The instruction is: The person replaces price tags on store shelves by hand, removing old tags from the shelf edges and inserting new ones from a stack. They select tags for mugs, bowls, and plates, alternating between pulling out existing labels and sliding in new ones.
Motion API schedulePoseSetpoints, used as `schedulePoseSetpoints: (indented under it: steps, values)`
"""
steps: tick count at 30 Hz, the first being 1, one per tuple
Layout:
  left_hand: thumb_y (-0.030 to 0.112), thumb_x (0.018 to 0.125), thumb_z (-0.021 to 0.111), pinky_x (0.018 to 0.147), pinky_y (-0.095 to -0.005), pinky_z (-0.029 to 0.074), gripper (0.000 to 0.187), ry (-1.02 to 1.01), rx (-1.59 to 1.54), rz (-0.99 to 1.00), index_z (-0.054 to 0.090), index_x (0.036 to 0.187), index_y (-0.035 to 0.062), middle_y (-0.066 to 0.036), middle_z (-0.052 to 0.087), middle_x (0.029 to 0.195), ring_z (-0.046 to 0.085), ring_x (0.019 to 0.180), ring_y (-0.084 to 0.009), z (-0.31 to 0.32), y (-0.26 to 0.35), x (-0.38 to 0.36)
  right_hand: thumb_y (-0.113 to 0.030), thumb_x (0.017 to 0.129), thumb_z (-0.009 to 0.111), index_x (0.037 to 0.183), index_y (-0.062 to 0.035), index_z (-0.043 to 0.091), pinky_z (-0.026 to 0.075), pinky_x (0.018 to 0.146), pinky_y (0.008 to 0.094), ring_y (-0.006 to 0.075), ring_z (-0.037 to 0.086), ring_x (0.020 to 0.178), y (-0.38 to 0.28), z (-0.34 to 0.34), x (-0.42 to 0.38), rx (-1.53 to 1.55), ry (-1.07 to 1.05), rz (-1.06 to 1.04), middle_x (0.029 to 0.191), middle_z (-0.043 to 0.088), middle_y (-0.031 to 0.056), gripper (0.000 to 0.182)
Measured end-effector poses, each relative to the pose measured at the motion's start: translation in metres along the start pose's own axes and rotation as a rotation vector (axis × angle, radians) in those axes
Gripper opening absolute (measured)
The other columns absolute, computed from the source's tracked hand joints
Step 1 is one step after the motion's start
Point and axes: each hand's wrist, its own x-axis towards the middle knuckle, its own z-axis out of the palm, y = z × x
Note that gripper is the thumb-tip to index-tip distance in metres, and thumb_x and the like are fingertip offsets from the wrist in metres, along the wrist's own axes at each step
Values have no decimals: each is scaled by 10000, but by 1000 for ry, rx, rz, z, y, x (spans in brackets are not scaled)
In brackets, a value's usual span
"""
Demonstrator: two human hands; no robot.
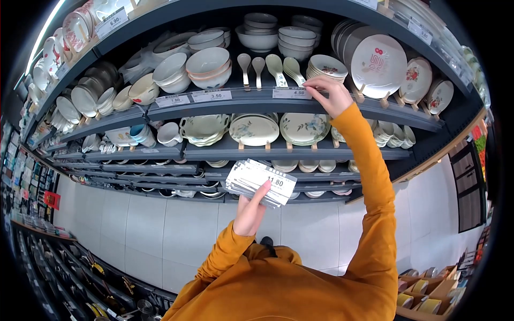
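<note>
My left hand point(251, 210) holds a fanned stack of white price labels point(261, 183), the top one reading 11.80, with the thumb across it. My right hand point(331, 94) is raised to the front edge of the upper shelf point(246, 96), its fingers pinched at the right end of a price label point(289, 93) reading 4.50. Just behind the fingers lie patterned spoons point(293, 69), and a stack of small bowls point(326, 68) stands to their right. Whether the fingertips grip the label's edge is too small to tell.
Stacked bowls point(209, 63) stand left of the spoons. A large white plate point(378, 67) is upright at the right. Oval plates point(254, 131) fill the shelf below. Tiled floor point(184, 230) lies beneath, with cardboard boxes point(428, 289) at the lower right.
</note>
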Motion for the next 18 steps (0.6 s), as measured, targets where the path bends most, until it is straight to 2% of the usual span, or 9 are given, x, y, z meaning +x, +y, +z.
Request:
schedulePoseSetpoints:
  steps: [2,3,4,5,7,9,11,18]
  values:
    - [122,917,598,917,-299,417,348,10,4,30,488,1239,50,-44,559,1171,533,1074,-130,2,1,-1,-126,875,605,1012,-33,661,508,796,344,273,640,913,-25,-3,-14,-89,176,-106,997,655,100,175]
    - [120,918,596,919,-299,415,347,15,6,44,488,1240,50,-43,559,1170,531,1077,-129,3,1,-1,-114,867,616,963,-22,661,509,773,344,265,641,887,-37,0,-25,-53,226,-136,964,656,105,141]
    - [119,920,594,914,-297,419,343,18,13,61,489,1239,48,-42,560,1170,534,1072,-126,4,1,1,-102,857,632,938,-11,660,513,744,329,246,640,842,-47,5,-38,77,209,-125,926,657,114,125]
    - [117,922,592,909,-295,424,339,21,21,77,490,1238,46,-41,560,1169,536,1068,-124,6,1,3,-92,856,639,934,0,660,512,707,304,216,635,796,-69,5,-54,223,103,12,897,658,113,122]
    - [115,925,588,898,-291,435,330,23,28,83,494,1234,45,-39,563,1167,543,1058,-118,8,2,4,-114,851,661,936,11,672,505,663,273,178,626,751,-88,14,-82,397,-33,122,861,661,97,151]
    - [113,928,584,886,-286,447,320,10,29,67,499,1229,45,-37,566,1163,552,1044,-113,11,4,6,-82,821,690,979,0,679,487,621,232,112,597,699,-101,20,-102,540,-78,226,802,643,69,179]
    - [116,928,586,847,-273,472,319,13,44,66,501,1228,47,-38,575,1148,570,1017,-110,12,0,8,-95,828,679,982,1,678,485,673,223,97,598,714,-106,20,-113,617,-175,336,857,666,70,182]
    - [115,923,595,817,-264,479,313,3,63,73,511,1214,37,-46,585,1132,575,1004,-110,12,-1,6,-70,819,688,1078,6,627,481,670,219,69,586,692,-114,25,-120,710,-205,366,833,665,49,277]
